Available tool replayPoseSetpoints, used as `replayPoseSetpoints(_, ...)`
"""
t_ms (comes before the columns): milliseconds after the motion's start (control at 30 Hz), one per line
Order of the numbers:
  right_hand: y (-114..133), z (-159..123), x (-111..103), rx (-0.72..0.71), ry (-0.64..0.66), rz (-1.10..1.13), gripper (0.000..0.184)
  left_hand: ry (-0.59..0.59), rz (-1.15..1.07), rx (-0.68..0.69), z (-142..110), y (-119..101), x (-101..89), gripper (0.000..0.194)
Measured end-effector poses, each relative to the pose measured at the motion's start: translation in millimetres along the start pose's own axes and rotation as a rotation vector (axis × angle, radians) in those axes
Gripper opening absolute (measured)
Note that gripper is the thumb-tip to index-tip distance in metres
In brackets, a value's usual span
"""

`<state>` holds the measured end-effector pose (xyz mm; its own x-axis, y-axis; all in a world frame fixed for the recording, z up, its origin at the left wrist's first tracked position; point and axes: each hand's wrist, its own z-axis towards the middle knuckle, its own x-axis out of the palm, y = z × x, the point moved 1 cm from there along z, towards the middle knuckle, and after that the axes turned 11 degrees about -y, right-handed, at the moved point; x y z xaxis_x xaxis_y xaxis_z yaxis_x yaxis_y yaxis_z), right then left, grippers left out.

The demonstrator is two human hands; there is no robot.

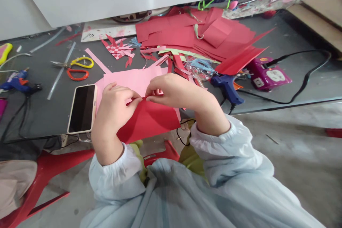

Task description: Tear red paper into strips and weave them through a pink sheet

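Both hands meet over the table's near edge, pinching the top edge of a red paper sheet (pixel 149 121). My left hand (pixel 116 105) grips the sheet's upper left part with thumb and fingers closed. My right hand (pixel 171 91) pinches the same edge just to the right. A pink paper sheet (pixel 133 78) lies flat on the table behind the red one. Light blue sleeves cover both forearms.
A phone (pixel 82 108) lies left of my hands. Yellow and orange scissors (pixel 76 65) are behind it. Red paper sheets (pixel 203 35) are piled at the back. A blue glue gun (pixel 228 87), a purple device (pixel 267 74) and a black cable (pixel 301 85) lie right. A red chair (pixel 50 171) stands below left.
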<state>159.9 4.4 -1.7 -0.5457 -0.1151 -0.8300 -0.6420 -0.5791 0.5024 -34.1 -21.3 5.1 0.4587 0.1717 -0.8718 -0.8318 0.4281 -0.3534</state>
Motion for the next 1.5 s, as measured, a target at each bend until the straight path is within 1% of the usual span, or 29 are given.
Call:
replayPoseSetpoints(200, -8, -3, -14, 0.11, 0.043, 0.02, 0.018, -0.028, 0.006, -0.011, -3, 3, -4.0, 0.015)
replayPoseSetpoints(367, -13, -4, -19, 0.142, 0.072, -0.02, 0.018, 0.011, 0.027, -0.041, -1, 2, -2.4, 0.015)
replayPoseSetpoints(600, -11, -4, -15, 0.113, 0.051, -0.064, 0.018, 0.056, 0.01, -0.041, 2, -3, 4.0, 0.016)
replayPoseSetpoints(767, -10, -4, -11, 0.099, 0.038, -0.063, 0.019, 0.033, 0.024, -0.009, 3, -6, 6.8, 0.018)
replayPoseSetpoints(900, -5, -2, -4, 0.035, 0.012, -0.033, 0.024, 0.022, 0.02, 0.003, 3, -6, 7.6, 0.019)
replayPoseSetpoints(1100, 2, 4, 1, -0.033, 0.03, -0.024, 0.029, 0.043, 0.027, 0.005, 3, -4, 5.2, 0.02)
replayPoseSetpoints(1333, -6, 4, -2, -0.059, -0.015, 0.073, 0.024, 0.014, -0.054, -0.003, 2, -4, 2.4, 0.017)
replayPoseSetpoints(1500, -11, 2, -3, -0.05, -0.061, 0.043, 0.021, 0.017, -0.024, -0.034, 2, -6, 1.4, 0.015)
